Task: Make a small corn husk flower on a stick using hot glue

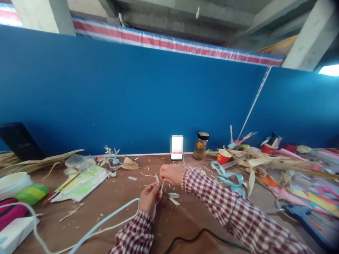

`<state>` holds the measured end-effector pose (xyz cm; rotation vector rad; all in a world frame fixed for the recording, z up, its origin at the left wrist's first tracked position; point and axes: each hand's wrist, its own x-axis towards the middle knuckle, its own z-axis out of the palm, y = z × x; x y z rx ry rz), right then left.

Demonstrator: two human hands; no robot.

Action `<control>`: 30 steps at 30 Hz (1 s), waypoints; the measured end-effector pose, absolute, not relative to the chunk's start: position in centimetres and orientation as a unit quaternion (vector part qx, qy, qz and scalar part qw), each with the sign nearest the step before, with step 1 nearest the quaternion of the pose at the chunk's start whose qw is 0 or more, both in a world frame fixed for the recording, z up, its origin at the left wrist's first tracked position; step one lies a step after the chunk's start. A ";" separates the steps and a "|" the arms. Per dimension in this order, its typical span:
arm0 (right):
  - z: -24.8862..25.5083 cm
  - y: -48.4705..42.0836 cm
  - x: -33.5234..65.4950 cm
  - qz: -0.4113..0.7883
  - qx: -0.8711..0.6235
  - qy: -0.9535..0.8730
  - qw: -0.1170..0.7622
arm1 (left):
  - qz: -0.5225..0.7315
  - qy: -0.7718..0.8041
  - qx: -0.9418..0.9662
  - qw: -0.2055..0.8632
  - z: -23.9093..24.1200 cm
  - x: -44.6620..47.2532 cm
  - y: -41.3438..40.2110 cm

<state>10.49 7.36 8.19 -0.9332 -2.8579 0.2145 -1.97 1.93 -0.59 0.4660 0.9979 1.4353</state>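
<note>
My left hand (148, 197) is closed in a pinch on a small pale husk strip (157, 178), whose tip shows above the fingertips. Just beyond it and to the right, my right hand (171, 174) is bent down with its fingers pressed together. A thin pale stalk (162, 184) runs below those fingers towards the left hand, and the fingers seem closed on it. The fingertips partly hide both pieces. Several white leaf-shaped scraps (174, 201) lie on the brown table (127, 197) beside the hands.
A phone (176, 147) stands against the blue partition (159, 98), near a lidded jar (201, 146). Rightward are a red paper cup (224, 156), blue ribbon (230, 176), dried husks (280, 164) and a glue gun (304, 218). Left lie a painted sheet (82, 183) and cable (106, 215).
</note>
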 end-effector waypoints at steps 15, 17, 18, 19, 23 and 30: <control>7.1 7.2 11.0 -0.064 -0.235 -0.967 0.073 | 0.546 0.482 0.283 0.625 -0.2 -1.7 1.3; 6.9 7.1 11.0 -0.068 -0.240 -0.966 0.072 | 0.548 0.476 0.272 0.632 -0.2 -1.7 1.4; 6.9 7.1 11.0 -0.069 -0.241 -0.965 0.071 | 0.548 0.474 0.267 0.635 -0.3 -1.7 1.4; 6.8 7.1 11.0 -0.068 -0.241 -0.966 0.071 | 0.548 0.472 0.263 0.638 -0.3 -1.6 1.4; 6.8 7.0 11.1 -0.072 -0.237 -0.966 0.075 | 0.546 0.466 0.256 0.647 -0.3 -1.6 1.4; 7.0 6.8 11.0 -0.074 -0.240 -0.965 0.073 | 0.551 0.460 0.257 0.647 -0.7 -1.5 1.5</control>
